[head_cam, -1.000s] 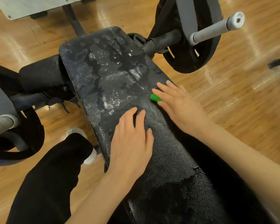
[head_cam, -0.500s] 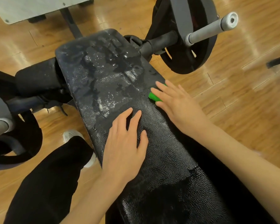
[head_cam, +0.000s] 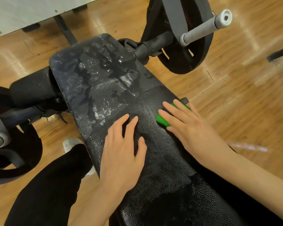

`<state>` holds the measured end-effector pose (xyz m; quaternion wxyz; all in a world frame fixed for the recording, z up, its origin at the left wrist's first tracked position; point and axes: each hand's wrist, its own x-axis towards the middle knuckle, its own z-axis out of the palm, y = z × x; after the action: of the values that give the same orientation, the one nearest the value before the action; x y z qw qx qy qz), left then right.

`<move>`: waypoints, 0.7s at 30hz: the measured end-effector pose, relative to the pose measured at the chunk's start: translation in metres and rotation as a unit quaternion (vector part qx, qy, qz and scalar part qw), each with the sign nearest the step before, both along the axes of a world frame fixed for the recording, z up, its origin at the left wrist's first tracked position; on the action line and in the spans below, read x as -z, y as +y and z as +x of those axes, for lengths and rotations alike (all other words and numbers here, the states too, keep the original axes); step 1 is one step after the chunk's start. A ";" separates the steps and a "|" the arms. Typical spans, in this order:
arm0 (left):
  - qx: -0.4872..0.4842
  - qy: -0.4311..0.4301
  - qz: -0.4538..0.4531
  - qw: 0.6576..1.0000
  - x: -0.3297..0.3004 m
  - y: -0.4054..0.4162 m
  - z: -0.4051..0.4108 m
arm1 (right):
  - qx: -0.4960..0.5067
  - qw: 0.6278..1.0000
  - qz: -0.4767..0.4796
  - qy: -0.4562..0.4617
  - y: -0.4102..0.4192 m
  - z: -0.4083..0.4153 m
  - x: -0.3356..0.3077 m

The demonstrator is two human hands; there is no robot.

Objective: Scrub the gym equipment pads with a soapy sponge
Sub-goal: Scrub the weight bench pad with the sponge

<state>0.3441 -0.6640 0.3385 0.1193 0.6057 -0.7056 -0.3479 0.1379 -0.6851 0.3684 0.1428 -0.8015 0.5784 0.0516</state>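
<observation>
The wood floor [head_cam: 235, 95] spreads under a long black bench pad [head_cam: 104, 88], which runs from the far end toward the person and carries patches of white suds over its far half, so that part looks already soaped. A weight plate [head_cam: 201, 51] with a grey bar [head_cam: 203, 29] through it stands just beyond the pad's right far corner. The 2 hands lie on the pad's nearer, pebbled stretch. The left hand [head_cam: 121, 154] rests flat with fingers straight and slightly spread, holding nothing, probably to brace the body while leaning in. The right hand [head_cam: 191, 129] presses flat, fingers extended, on the green sponge [head_cam: 162, 120], which sits near the pad's right edge, just right of the left hand's fingertips and mostly hidden under the palm, likely so the whole palm drives it.
</observation>
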 end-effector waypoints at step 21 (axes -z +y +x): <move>-0.008 0.002 -0.002 1.000 -0.001 0.000 -0.002 | 0.136 0.983 0.042 -0.116 -0.046 -0.009 0.020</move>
<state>0.3418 -0.6644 0.3398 0.1249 0.6103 -0.7013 -0.3466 0.1291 -0.7315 0.3488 0.2476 -0.7094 0.6588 -0.0372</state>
